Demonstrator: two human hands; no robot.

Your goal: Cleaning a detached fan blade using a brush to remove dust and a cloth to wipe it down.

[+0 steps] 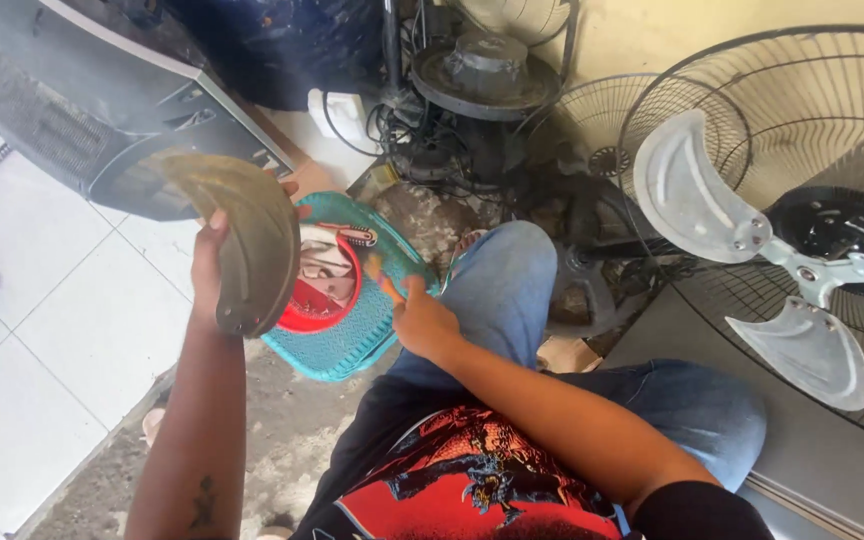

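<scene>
Left hand (pixel 209 262) is gripping the dusty blade (pixel 242 250) firmly by its edge, right hand (pixel 420 318) is closing on an orange-handled tool (pixel 384 283) over the teal tray (pixel 352 345), best kept steady.

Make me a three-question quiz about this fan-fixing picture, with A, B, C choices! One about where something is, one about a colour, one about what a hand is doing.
1. Where is the red bowl?
A. in the teal basket
B. on the fan guard
C. on the white tiles

2. What colour is the basket?
A. yellow
B. teal
C. black

3. What is the left hand doing?
A. resting flat on the floor
B. holding a dusty fan blade
C. hanging empty

Answers:
1 A, the bowl sits inside the basket.
2 B, its mesh and rim are teal.
3 B, fingers grip the blade's edge, while the right hand reaches to the basket.
</scene>
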